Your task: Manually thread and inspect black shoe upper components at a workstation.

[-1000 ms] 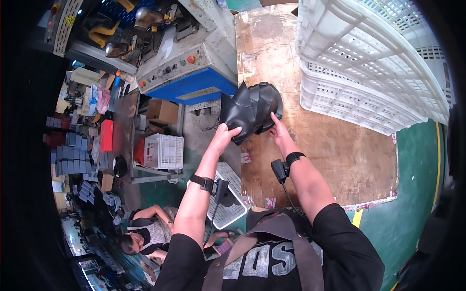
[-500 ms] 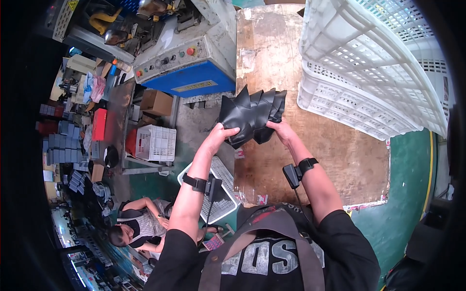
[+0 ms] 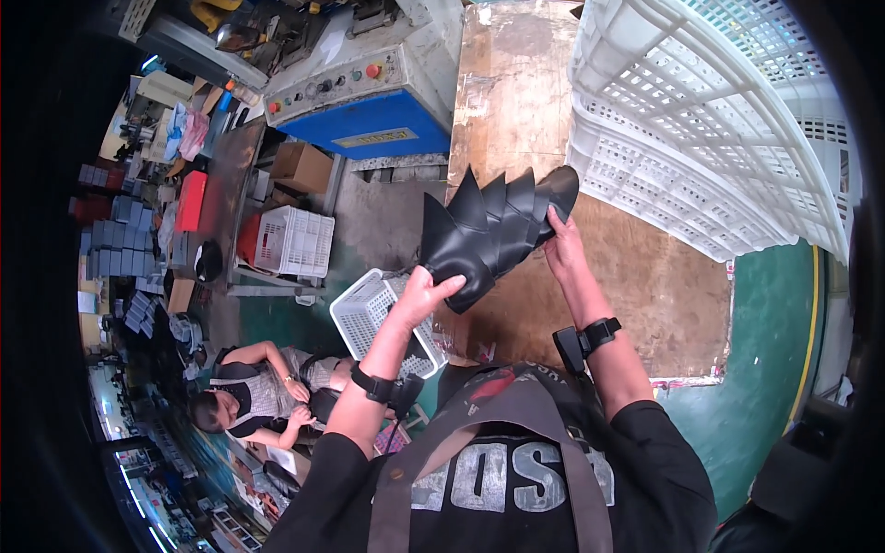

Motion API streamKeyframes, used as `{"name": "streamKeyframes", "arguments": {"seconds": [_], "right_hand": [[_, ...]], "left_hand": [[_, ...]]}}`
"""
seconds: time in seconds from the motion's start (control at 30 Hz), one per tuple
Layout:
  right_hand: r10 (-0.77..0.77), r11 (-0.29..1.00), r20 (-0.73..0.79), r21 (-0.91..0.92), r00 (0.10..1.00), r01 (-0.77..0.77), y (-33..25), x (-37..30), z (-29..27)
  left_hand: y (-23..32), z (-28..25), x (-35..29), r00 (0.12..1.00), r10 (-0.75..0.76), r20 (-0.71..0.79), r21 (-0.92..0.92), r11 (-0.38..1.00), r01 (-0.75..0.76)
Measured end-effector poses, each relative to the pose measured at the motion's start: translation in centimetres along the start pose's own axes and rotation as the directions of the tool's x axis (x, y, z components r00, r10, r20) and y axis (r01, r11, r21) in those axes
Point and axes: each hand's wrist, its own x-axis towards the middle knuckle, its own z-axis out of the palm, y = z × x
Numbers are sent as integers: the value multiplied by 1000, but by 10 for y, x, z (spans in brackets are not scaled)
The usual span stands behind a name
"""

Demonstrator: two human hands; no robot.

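Between my two hands stretches an overlapping row of several black leather shoe uppers [image 3: 493, 217], nested one in another with pointed edges standing up along the far side. My left hand [image 3: 428, 293] grips the near left end, thumb pressed on top of the smooth rounded leather. At the far right end, my right hand [image 3: 563, 241] is closed on the last pieces, its thumb along their edge. Both hands hold the row above the worn wooden tabletop [image 3: 636, 304]. The undersides of the uppers and most fingers are hidden.
Tall white plastic crates [image 3: 673, 138] stand on the right of the table. A machine with a blue front panel [image 3: 378, 129] is at the far left. A white basket [image 3: 369, 309] sits low beside my left forearm; a seated person [image 3: 267, 387] is at the lower left.
The row of uppers has spread out longer and now slants up to the right. My right hand has moved rightward, my left hand slightly nearer to me. More of the white basket shows.
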Motion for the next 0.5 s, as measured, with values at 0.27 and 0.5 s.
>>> {"name": "streamKeyframes", "arguments": {"seconds": [0.27, 0.5], "right_hand": [[142, 988, 235, 30, 962, -153, 7, -72, 20], [117, 990, 330, -108, 937, -85, 4, -131, 11]], "left_hand": [[-20, 14, -49, 1000, 18, 22, 37, 999, -19], [-14, 26, -93, 988, 60, 140, 175, 981, -84]]}}
